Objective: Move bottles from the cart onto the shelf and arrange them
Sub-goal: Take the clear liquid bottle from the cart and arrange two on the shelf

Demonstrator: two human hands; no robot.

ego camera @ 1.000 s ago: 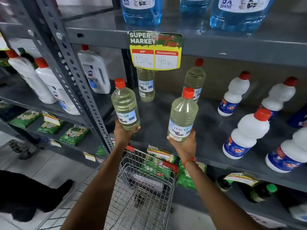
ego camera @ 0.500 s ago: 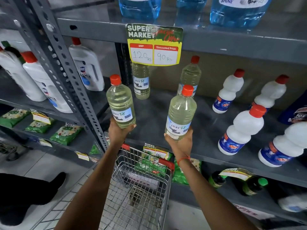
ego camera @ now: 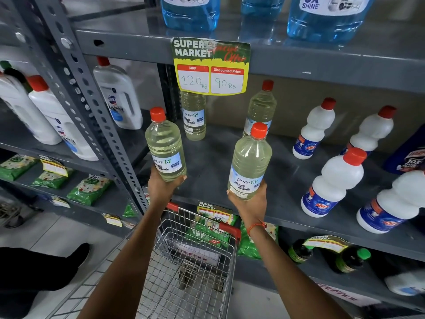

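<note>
My left hand point(ego camera: 161, 189) grips the base of a clear bleach bottle point(ego camera: 165, 146) with pale yellow liquid and a red cap, held upright over the grey shelf's point(ego camera: 287, 180) left front edge. In my right hand point(ego camera: 249, 203) is a second such bottle point(ego camera: 250, 163), also upright, over the shelf's front middle. Two more of these bottles stand at the back of the shelf, one point(ego camera: 194, 116) under the price tag and one point(ego camera: 262, 107) partly behind the right-hand bottle. The wire cart point(ego camera: 184, 272) sits below my arms.
White red-capped bottles point(ego camera: 335, 180) stand on the shelf's right half. A perforated steel upright point(ego camera: 92, 107) borders the left. A yellow price tag point(ego camera: 211, 67) hangs from the upper shelf with blue jugs point(ego camera: 326, 17). White detergent jugs point(ego camera: 117, 97) stand left. A dark shoe point(ego camera: 76, 254) is on the floor.
Both hands have held their bottles throughout, staying near the shelf's front edge. The view has shifted slightly; the bottles sit a little further over the shelf.
</note>
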